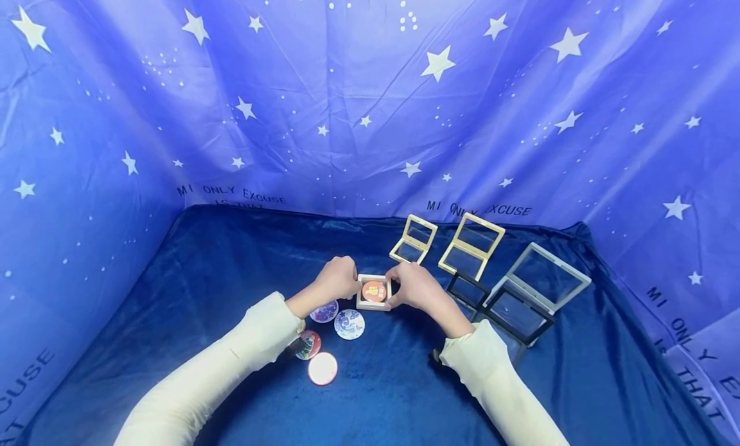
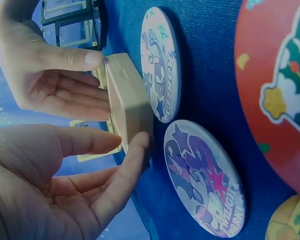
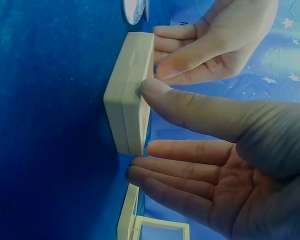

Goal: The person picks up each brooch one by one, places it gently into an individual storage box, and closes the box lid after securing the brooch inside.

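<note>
At centre, a person brings both hands to a small case (image 1: 374, 308) on the blue cloth (image 1: 399, 382), an orange badge (image 1: 374, 292) showing through its window. The left hand (image 1: 338, 277) pinches the case's 9 o'clock side between thumb and finger; the right hand (image 1: 419, 285) holds the 3 o'clock side, its thumb on the edge and its fingers reaching out nearly straight. The step looks like pressing the two halves together around the badge. The next move seems to call for even pressure at both sides, then a careful release with the badge kept centred.

The case is square, pale cream and blunt-cornered, a thin seam running round its wall; whether it rests flat or slightly raised, I cannot tell. Loose badges (image 1: 349, 324) lie between 7 and 8 o'clock from it, with open cream frames (image 1: 471, 250) between 1 and 2.
</note>
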`<state>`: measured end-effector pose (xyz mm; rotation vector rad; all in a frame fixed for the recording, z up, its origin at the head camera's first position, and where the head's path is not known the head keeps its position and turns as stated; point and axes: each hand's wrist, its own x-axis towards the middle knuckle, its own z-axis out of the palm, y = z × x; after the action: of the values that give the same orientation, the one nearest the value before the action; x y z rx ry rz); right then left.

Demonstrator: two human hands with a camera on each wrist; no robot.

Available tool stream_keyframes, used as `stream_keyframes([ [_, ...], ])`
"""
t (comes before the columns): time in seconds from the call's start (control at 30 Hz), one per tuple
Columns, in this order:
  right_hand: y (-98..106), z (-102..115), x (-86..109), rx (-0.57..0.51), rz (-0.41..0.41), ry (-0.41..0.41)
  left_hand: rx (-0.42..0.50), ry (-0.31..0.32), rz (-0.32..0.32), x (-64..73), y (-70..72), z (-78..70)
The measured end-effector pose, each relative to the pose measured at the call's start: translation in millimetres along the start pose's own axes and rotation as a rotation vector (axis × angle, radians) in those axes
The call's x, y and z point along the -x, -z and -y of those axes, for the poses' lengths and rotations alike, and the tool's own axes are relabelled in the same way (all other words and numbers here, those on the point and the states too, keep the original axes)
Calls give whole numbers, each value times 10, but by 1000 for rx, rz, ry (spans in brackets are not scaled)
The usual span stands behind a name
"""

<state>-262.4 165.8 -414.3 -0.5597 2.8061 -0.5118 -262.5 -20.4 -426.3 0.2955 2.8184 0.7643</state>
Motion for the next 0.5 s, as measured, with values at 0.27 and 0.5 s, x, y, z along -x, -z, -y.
stream_keyframes([
  [0.27,173,-31,91,-97,-14,-32,3,41,15,-22,-47,-21],
  [0.5,539,-199,316,-171,-109,-21,22,46,5,-15,-65,-49],
])
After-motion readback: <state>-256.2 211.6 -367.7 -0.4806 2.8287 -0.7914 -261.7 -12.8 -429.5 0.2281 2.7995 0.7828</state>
